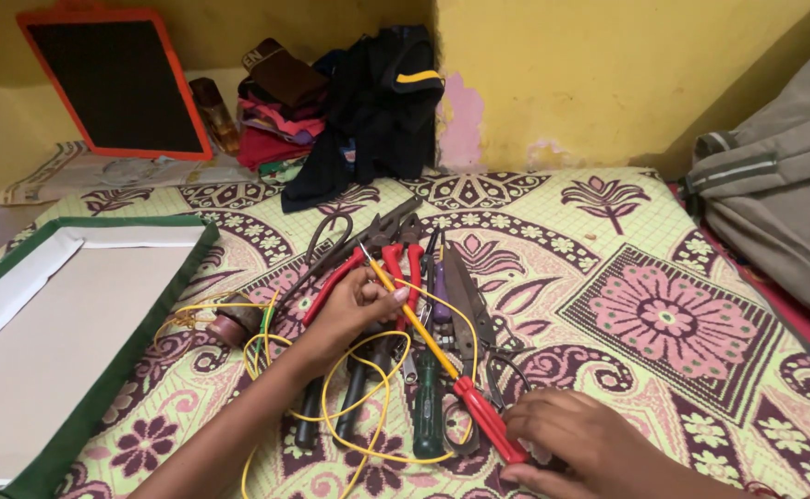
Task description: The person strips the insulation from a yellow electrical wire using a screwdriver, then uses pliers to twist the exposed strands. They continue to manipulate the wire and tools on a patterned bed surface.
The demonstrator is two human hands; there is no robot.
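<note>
I'm looking down on a floral bedspread (663, 277), green-yellow with purple and pink flowers, which fills most of the view. Yellow wall (608, 74) behind it. At far left, a flat white board with green edging (63, 333) lies on the spread. Orange-framed slate (114, 79) leans on the wall at top left. A pile of dark and red clothes (349, 102) sits in the corner; a grey bag (784, 185) is at the right edge.

Tool heap mid-frame: red-handled pliers (405, 259), black scissors (326, 240), a green-handled screwdriver (428, 407) and black-handled cutters (359, 388), all touching or overlapping. A small brown spool (236, 323) lies left of the heap with yellow wire (368, 407) looping out of it, under and around the tools.

My left hand (359, 310) is over the heap, fingers curled around the yellow shaft of a screwdriver (423, 342) near its tip. My right hand (571, 439), at bottom right, is closed on that screwdriver's red handle end. The tool runs diagonally between both hands, tip up-left and handle down-right, just above the other tools.
</note>
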